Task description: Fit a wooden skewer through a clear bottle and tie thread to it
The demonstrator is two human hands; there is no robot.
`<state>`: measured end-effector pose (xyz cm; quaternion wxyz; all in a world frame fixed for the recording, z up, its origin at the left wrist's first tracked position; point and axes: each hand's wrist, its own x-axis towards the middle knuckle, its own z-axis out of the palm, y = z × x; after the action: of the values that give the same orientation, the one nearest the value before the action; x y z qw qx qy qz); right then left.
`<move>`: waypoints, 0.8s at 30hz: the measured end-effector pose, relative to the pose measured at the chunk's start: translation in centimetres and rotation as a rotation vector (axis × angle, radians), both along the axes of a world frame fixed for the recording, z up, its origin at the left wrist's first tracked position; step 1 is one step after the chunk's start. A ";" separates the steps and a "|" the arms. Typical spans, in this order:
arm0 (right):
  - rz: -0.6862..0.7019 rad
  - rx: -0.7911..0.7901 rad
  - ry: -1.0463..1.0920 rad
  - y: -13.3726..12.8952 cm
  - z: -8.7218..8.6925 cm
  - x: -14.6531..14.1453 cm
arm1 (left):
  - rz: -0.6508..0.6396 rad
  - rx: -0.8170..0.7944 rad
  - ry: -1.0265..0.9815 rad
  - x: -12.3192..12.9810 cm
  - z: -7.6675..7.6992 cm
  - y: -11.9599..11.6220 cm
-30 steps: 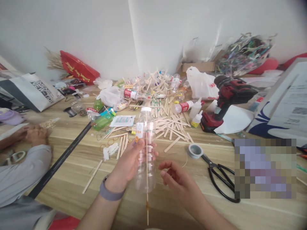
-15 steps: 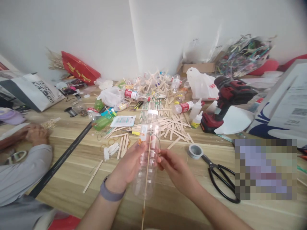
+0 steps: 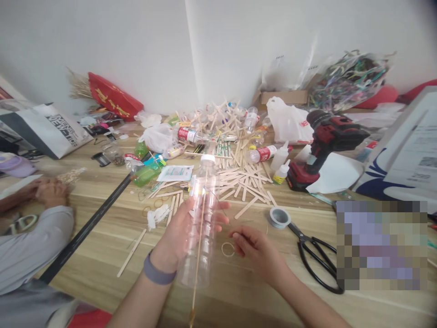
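Observation:
My left hand is wrapped round a clear plastic bottle with a white cap, its fingertips showing past the right side. A thin wooden stick runs lengthwise along the bottle and sticks out below its base. From the bottle's right side a thin dark wire curves out, its far end hard to follow. My right hand is apart from the bottle, thumb and forefinger pinched together; whatever they hold is too small to make out. Beside those fingers is a pale rubber band.
Black-handled scissors and a grey tape roll lie at right, near a red-black drill. Flat wooden sticks and bottles are piled ahead. Another person's hands rest at left, beside a black bar.
My right hand has come away from the bottle, moving right and down. The bottle, in my left hand, has shifted slightly left, and the left fingers now show past its right side.

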<state>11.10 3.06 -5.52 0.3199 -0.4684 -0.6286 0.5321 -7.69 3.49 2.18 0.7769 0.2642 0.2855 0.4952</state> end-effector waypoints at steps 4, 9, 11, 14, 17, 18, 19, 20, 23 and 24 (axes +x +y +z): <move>-0.021 0.013 -0.026 -0.4 0.2 -0.1 | 0.088 0.002 -0.015 0.1 -0.2 0.1; 0.028 -0.044 -0.008 -3.1 2.1 -0.3 | 0.227 -0.001 0.066 0.2 -0.3 0.6; 0.335 -0.315 0.147 -4.6 2.7 -0.5 | 0.250 0.015 0.082 0.3 -0.4 0.7; 0.545 -0.641 0.393 -5.9 2.9 -0.9 | 0.267 0.024 0.082 0.5 -0.6 0.8; 0.493 -0.760 0.437 -6.2 2.5 -1.2 | 0.276 0.036 0.088 0.6 -0.7 0.9; 0.481 -0.783 0.437 -6.1 2.3 -1.4 | 0.281 0.043 0.089 0.6 -0.7 0.9; 0.464 -0.807 0.441 -6.2 2.1 -1.6 | 0.284 0.048 0.090 0.7 -0.8 0.9; 0.437 -0.835 0.451 -6.2 1.9 -1.9 | 0.285 0.050 0.093 0.7 -0.8 0.8; 0.346 -0.892 0.500 -6.6 1.5 -2.5 | 0.276 0.045 0.110 0.8 -0.7 0.7; 0.330 -0.886 0.513 -6.7 1.4 -2.6 | 0.269 0.042 0.118 0.9 -0.7 0.7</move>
<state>8.48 -3.69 -4.09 0.1470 -0.3083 -0.3109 0.8869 -6.81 4.20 1.47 0.6797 0.2685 0.3529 0.5843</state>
